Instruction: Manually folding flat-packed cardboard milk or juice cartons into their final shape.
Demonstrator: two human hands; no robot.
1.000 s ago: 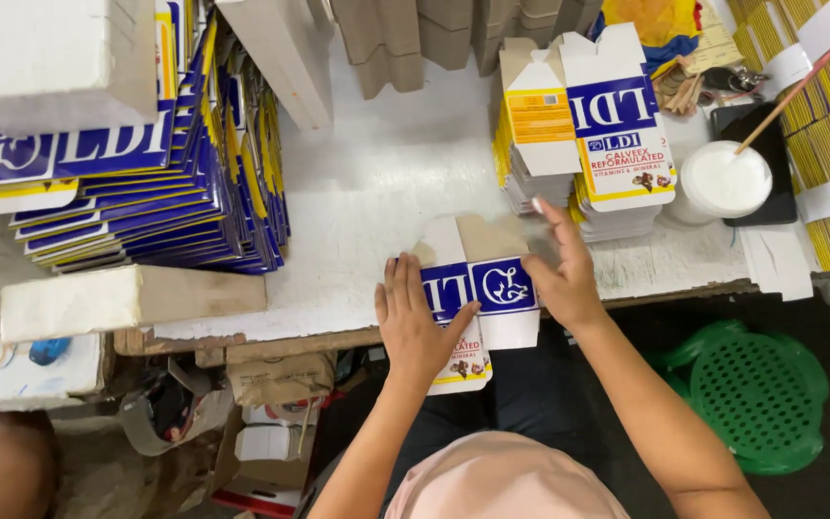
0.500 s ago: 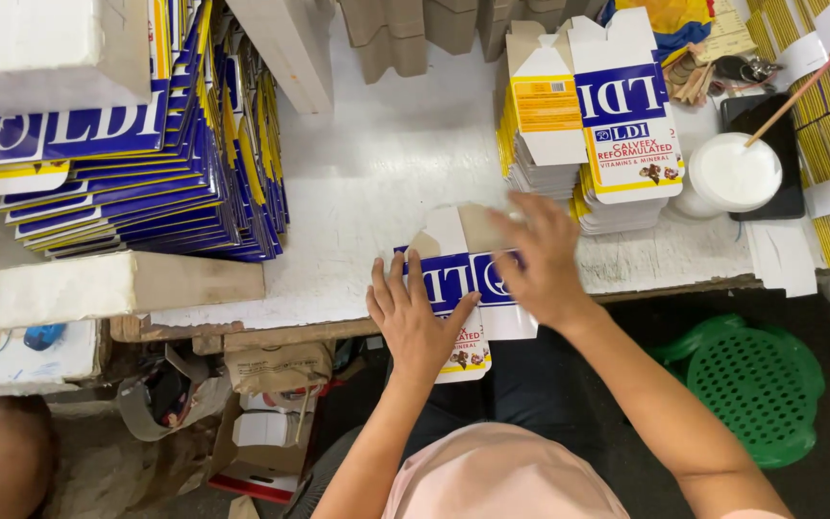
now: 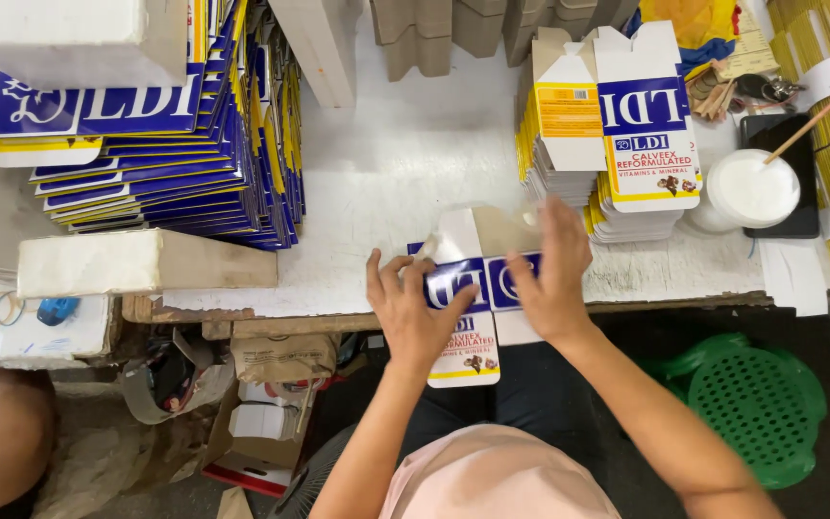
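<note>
The desk (image 3: 415, 163) has a rough, white, worn top with a frayed front edge. At its left, one fanned stack of flat blue-and-yellow cartons (image 3: 175, 163) lies under a white foam block (image 3: 69, 38); a second foam block (image 3: 141, 261) lies just in front. At right, one smaller stack of flat cartons (image 3: 617, 135) lies beside a round white lid (image 3: 753, 188) with a thin stick, cut off by the frame edge. One glossy cardboard carton blank (image 3: 473, 288) overhangs the desk's front edge. The left hand (image 3: 413, 312) presses flat on it, fingers spread. The right hand (image 3: 551, 274), blurred, appears to pinch its upper flap; its lower panel is partly hidden.
</note>
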